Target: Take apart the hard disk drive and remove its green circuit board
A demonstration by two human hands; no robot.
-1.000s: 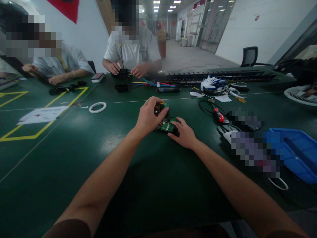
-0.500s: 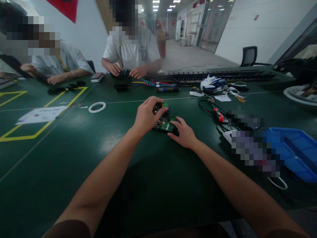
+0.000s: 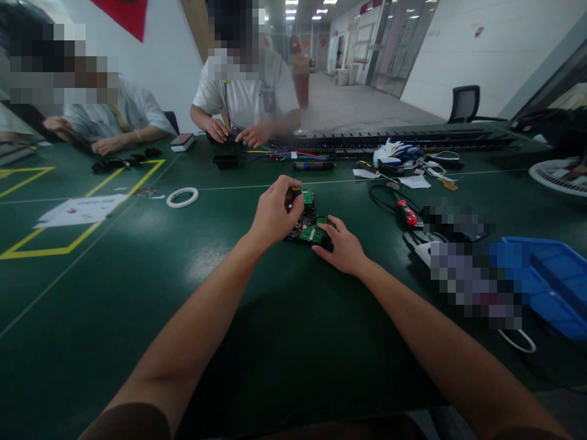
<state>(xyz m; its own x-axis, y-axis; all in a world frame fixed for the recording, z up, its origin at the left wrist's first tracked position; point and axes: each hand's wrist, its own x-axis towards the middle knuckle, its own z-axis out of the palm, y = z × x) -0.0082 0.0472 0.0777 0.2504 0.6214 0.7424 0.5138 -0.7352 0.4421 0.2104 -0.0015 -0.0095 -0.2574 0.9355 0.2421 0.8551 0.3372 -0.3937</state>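
Note:
A hard drive [image 3: 310,231] lies circuit-board side up on the green table, its board green with dark parts. My left hand [image 3: 274,212] hovers over the drive's far left corner, fingers pinched round a small black and yellow tool [image 3: 295,194] that stands upright on the board. My right hand [image 3: 342,247] rests on the drive's near right corner, fingers curled over its edge and pressing it down. Both forearms reach in from the bottom of the view.
A white tape ring [image 3: 182,197] and a paper sheet [image 3: 77,210] lie to the left. To the right are a red-handled screwdriver [image 3: 405,212], black cables and a blue tray [image 3: 553,282]. Gloves [image 3: 389,153] and coloured wires [image 3: 287,154] sit farther back. Two people work across the table.
My left hand's fingers have shifted slightly round the tool on the drive. My right hand stays pressed on the drive's corner. The view has moved a little.

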